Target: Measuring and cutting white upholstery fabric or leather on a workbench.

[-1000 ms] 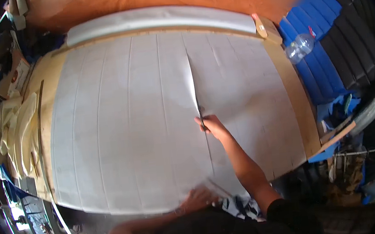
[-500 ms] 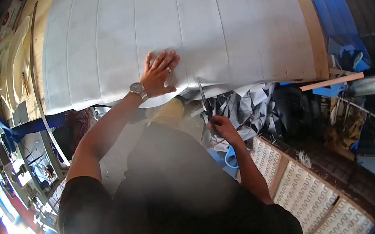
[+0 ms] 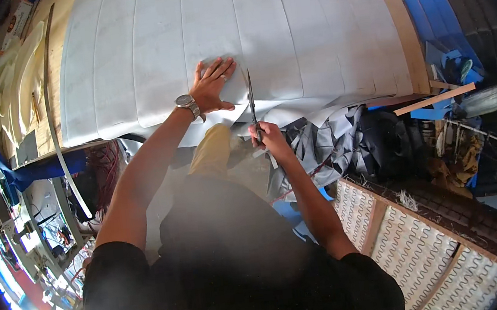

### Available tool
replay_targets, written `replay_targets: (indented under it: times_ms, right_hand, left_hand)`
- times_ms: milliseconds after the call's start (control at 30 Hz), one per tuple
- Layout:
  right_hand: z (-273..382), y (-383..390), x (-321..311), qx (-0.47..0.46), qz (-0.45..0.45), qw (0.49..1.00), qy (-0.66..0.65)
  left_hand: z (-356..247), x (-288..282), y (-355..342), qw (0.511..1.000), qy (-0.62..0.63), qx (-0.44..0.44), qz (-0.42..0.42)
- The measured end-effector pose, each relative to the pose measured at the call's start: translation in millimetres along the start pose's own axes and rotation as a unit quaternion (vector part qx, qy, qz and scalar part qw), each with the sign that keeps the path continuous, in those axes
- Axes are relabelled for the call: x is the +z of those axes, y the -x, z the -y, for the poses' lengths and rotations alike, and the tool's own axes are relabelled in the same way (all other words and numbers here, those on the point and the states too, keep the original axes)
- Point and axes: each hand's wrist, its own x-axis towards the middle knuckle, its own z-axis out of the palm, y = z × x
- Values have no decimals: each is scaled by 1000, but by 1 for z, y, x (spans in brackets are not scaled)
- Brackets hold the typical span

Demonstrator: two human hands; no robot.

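Left hand point(image 3: 211, 91): I am pressing it palm down on the grey sheet point(image 3: 156, 56), fingers spread and gripping nothing, near the front edge of the worktop point(image 3: 399, 24); my wristwatch point(image 3: 186, 101) is sitting at the wrist
Right hand point(image 3: 268, 137): I am closing my fingers around the handles of the scissors point(image 3: 251, 103), just off the worktop's front edge
Scissors: they are pointing toward the far edge, blades looking nearly together, the tip lying over the sheet just beside a lengthwise line; whether they are biting in I cannot tell
Grey sheet: it is covering most of the worktop, leaving bare wood along the left and right edges and drooping over the front edge
Done: the line to the right of my scissors is looking like a parted edge, so I am judging that cut made; for the lines to the left I cannot tell cuts from creases
Left: the line at my scissors' tip is looking whole beyond it, so I am judging most of its length uncut
Scrap heap point(image 3: 335, 143): grey and black pieces are lying below the front edge, to the right of my scissors
Long strip point(image 3: 55, 133): it is running along the left edge and jutting past the front-left corner
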Motion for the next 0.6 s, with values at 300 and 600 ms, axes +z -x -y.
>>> replay_targets:
  times_ms: [300, 600]
  right_hand:
    - [20, 8, 7, 42, -20, 997, -67]
    - [58, 9, -3, 97, -2, 993, -61]
  left_hand:
    - [-1, 7, 10, 991, 19, 84, -102]
    - [-16, 15, 23, 974, -77, 175, -119]
